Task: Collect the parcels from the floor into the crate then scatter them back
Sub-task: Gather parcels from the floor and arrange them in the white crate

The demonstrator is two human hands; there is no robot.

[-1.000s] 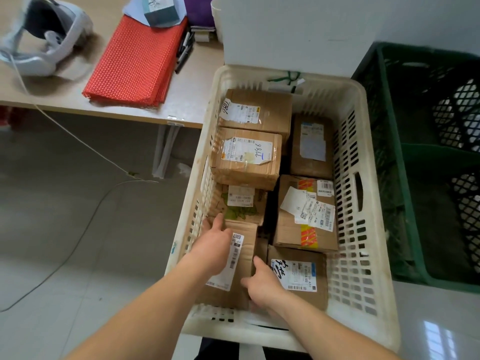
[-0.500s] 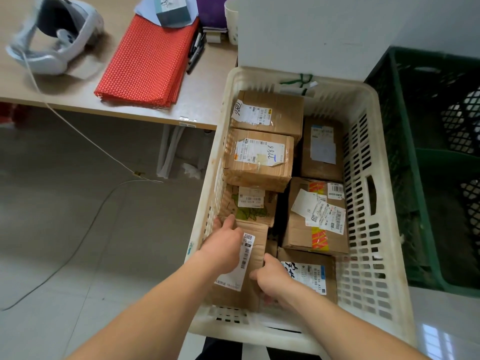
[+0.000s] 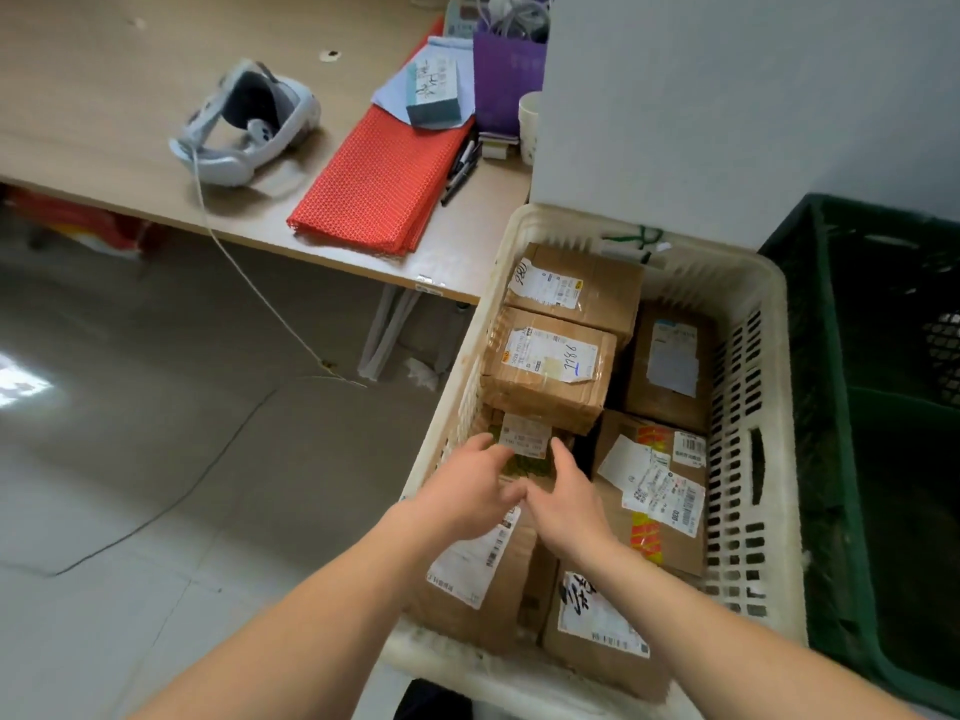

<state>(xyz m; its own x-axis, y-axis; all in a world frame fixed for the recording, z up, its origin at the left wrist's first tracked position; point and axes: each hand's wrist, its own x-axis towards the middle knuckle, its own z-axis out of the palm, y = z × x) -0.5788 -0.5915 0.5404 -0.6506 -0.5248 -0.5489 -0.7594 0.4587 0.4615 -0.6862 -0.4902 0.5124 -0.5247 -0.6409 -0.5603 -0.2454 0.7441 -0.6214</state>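
We are holding our left hand (image 3: 467, 493) and right hand (image 3: 571, 506) side by side inside the white crate (image 3: 779, 459). Our fingers are pointing forward on either side of a small parcel (image 3: 525, 440) with a white label and green print. Blur is hiding the fingertips, so we cannot tell whether either hand is gripping it. The small parcel is sitting by the crate's left wall, partly under a bigger box (image 3: 550, 371). More brown parcels (image 3: 670, 356) are filling the crate. A green crate (image 3: 831, 511) is standing just to its right. A table (image 3: 130, 111) on the left is carrying a headset (image 3: 244, 127) and a red mat (image 3: 384, 174).
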